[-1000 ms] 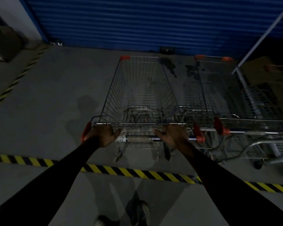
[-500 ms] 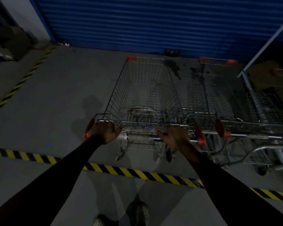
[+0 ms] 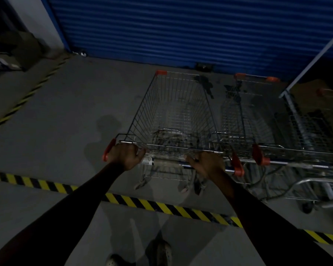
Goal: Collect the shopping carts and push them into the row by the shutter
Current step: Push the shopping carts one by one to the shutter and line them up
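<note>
A wire shopping cart (image 3: 173,114) with orange corner caps stands in front of me, nose toward the blue roller shutter (image 3: 181,29). My left hand (image 3: 126,155) grips the left end of its handle bar (image 3: 167,161). My right hand (image 3: 207,164) grips the same bar nearer its right end. A second cart (image 3: 256,120) is parked right beside it on the right, parallel, also facing the shutter. More cart frames (image 3: 313,181) crowd the far right.
A yellow-and-black floor stripe (image 3: 161,207) runs across just behind the cart's wheels. Another stripe (image 3: 27,98) runs along the left. Boxes (image 3: 17,52) sit in the dark far-left corner. A white metal frame (image 3: 311,62) leans at the right. My shoes (image 3: 161,252) show at the bottom.
The view has shifted so the carts sit further right and lower in frame. Both hands stay on the handle bar; the cart sits beside the parked cart as before.
</note>
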Demonstrator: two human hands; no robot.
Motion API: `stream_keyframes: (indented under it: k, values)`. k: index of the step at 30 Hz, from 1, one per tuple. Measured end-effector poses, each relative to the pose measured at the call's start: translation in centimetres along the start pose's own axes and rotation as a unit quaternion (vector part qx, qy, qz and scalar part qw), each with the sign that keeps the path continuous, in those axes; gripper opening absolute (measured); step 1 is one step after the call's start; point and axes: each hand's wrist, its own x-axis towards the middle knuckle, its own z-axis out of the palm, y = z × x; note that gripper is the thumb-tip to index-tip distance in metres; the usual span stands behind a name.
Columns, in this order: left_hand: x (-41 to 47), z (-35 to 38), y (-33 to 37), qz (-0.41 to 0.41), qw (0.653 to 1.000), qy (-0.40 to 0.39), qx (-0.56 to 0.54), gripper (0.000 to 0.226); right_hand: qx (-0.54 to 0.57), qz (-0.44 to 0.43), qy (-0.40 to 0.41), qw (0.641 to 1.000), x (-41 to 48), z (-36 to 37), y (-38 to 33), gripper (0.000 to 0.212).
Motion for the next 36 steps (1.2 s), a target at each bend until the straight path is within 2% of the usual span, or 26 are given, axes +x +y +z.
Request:
stream_keyframes:
  k: [5,10,14,17,20,23,27,32,36]
  values:
    - [-0.3,-0.2,0.2,-0.003,1.000,-0.005,0.024,0.091,-0.001,0.001,-0.004,1.000,0.0,-0.1,-0.1,0.066]
    - [-0.9,-0.1,0.4,-0.012,1.000,0.013,-0.011,0.093,0.022,0.010,0.042,0.999,-0.3,0.5,-0.2,0.060]
    - [-1.9,-0.3,0.6,-0.016,0.980,0.054,-0.190,0.079,0.067,0.041,0.064,0.995,-0.3,0.7,-0.7,0.057]
    - [-3.4,-1.3,0.7,-0.043,0.930,0.119,-0.345,0.070,0.197,0.068,0.095,0.974,0.4,1.6,-1.7,0.055]
    - [-5.1,-2.2,-0.2,-0.059,0.888,0.166,-0.424,0.056,0.226,0.074,0.083,0.968,0.7,1.6,-4.3,0.050]
    - [-7.2,-3.2,-2.2,-0.094,0.834,0.187,-0.511,0.047,0.304,0.023,0.110,0.946,0.7,1.4,-8.4,0.044]
    - [-11.4,-4.4,-6.6,-0.165,0.799,0.239,-0.527,0.051,0.388,-0.107,0.100,0.910,-0.7,1.1,-16.9,0.046]
    - [-19.5,-5.9,-13.9,-0.228,0.764,0.333,-0.503,0.047,0.446,-0.220,0.011,0.867,-3.9,2.9,-27.9,0.049]
    - [-27.9,-8.7,-19.5,-0.257,0.722,0.432,-0.476,0.054,0.403,-0.282,-0.050,0.869,-7.5,7.2,-35.1,0.047]
